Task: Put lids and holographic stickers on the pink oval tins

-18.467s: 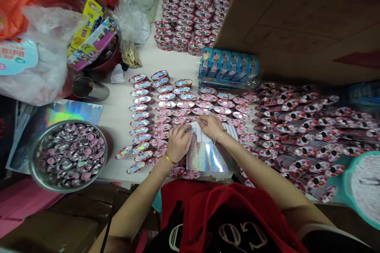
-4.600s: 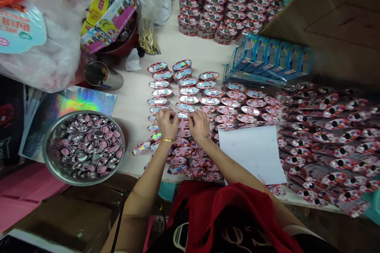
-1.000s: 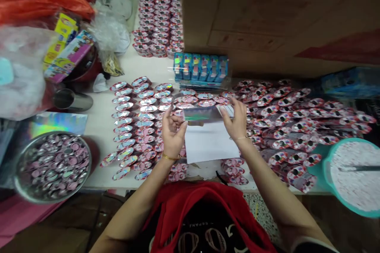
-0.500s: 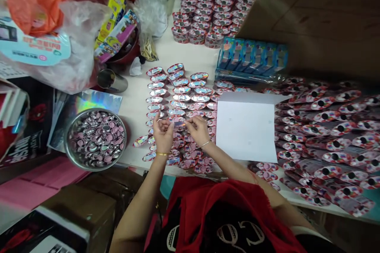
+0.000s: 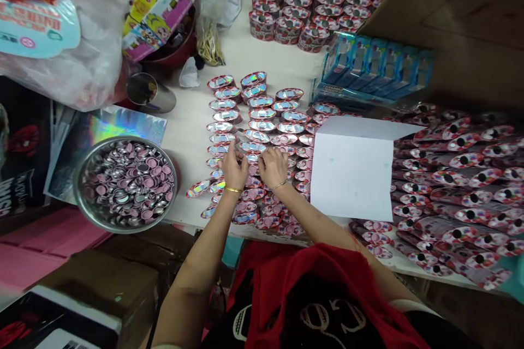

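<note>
While an oval container (image 5: 252, 158) is flanked on the counter (image 5: 190, 125), the left hand (image 5: 234, 169) is placed at its nine o'clock, the right hand (image 5: 273, 168) at its three. The right grip is curled narrow, the left half-closed; whether anything is pinched cannot be told. White sheet (image 5: 354, 174): laid at three o'clock. Steel bowl (image 5: 82, 196), filled with caps (image 5: 126, 182): at nine. Blue boxes (image 5: 380, 68): at two.

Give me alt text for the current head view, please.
A person's left-hand grip and right-hand grip are close together over rows of oval containers, many shiny-topped, on a white table. To the left, a metal bowl holds small pink and silver pieces; to the right lies a white sheet bent along its far edge.
</note>
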{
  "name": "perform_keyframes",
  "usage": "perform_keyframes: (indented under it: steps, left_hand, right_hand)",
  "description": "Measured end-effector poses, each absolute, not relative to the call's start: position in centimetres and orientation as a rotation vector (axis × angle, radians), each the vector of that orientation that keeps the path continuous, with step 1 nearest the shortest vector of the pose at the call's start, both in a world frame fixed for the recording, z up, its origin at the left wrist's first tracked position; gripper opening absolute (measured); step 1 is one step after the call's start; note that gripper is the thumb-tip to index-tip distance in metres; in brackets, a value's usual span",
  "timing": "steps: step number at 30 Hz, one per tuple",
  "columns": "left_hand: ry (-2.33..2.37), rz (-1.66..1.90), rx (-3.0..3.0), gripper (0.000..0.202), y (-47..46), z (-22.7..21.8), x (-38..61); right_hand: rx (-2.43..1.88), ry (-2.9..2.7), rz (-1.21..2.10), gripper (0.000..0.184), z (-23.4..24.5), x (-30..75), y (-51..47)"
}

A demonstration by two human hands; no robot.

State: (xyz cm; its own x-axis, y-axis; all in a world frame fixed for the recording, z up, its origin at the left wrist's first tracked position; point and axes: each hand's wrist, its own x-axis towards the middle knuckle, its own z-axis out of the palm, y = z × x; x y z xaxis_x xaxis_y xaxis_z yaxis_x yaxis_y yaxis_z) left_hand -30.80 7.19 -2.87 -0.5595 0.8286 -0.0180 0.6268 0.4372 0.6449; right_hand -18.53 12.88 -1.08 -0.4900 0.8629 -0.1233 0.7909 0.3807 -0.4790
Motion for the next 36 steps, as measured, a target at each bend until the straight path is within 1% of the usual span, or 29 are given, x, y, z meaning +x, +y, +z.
perform_keyframes:
  steps: [2, 5, 7, 10, 12, 14, 16, 18, 20, 22, 25, 27, 29, 33, 36]
  left_hand:
    - [2.387, 0.843, 1.247, 0.060, 7.2, -3.1, -30.6]
    - [2.431, 0.900, 1.240, 0.054, 7.2, -2.6, -30.5]
    - [2.422, 1.019, 1.228, 0.046, 7.1, -1.4, -30.7]
    - [2.278, 1.273, 1.128, 0.026, 6.5, 1.2, -30.9]
    - [2.120, 1.409, 0.954, 0.022, 5.8, 2.8, -30.6]
    - [1.969, 1.476, 0.732, 0.022, 5.0, 3.8, -30.1]
    - [1.866, 1.488, 0.552, 0.022, 4.4, 4.0, -29.4]
    - [1.822, 1.488, 0.439, 0.022, 3.9, 3.6, -29.0]
    - [1.823, 1.497, 0.373, 0.023, 3.7, 2.7, -28.7]
    - [1.859, 1.493, 0.367, 0.024, 3.6, 1.8, -28.7]
    - [1.988, 1.407, 0.525, 0.019, 3.6, 0.5, -28.9]
    - [2.120, 1.283, 0.699, 0.015, 3.7, -0.2, -29.1]
    - [2.272, 1.127, 0.857, 0.012, 3.7, -0.8, -29.2]
    - [2.477, 0.838, 1.024, 0.010, 3.9, -1.8, -29.2]
    - [2.520, 0.737, 1.041, 0.012, 4.0, -1.9, -28.9]
  right_hand:
    - [-1.528, -2.431, 0.757, 0.025, -1.2, -18.4, 12.8]
    - [-1.519, -2.372, 0.797, 0.041, -1.2, -18.1, 12.7]
    - [-1.470, -2.325, 0.845, 0.044, -0.9, -17.6, 12.7]
    - [-1.414, -2.077, 0.992, 0.041, 0.0, -16.8, 12.5]
    - [-1.429, -1.816, 1.194, 0.046, 0.5, -16.4, 12.0]
    - [-1.440, -1.548, 1.499, 0.051, 0.8, -16.2, 11.4]
    - [-1.395, -1.337, 1.801, 0.049, 0.9, -16.2, 10.8]
    - [-1.361, -1.223, 1.940, 0.044, 0.8, -16.2, 10.4]
    - [-1.365, -1.233, 1.913, 0.041, 0.6, -16.1, 10.2]
    - [-1.387, -1.383, 1.773, 0.035, 0.6, -16.0, 10.2]
    - [-1.443, -1.801, 1.401, 0.025, 0.6, -16.0, 10.4]
    - [-1.495, -2.045, 1.157, 0.021, 0.5, -16.0, 10.5]
    - [-1.531, -2.208, 1.014, 0.020, 0.2, -16.1, 10.5]
    - [-1.506, -2.401, 0.887, 0.020, -0.9, -16.2, 10.4]
    - [-1.483, -2.433, 0.887, 0.020, -1.7, -16.3, 9.9]
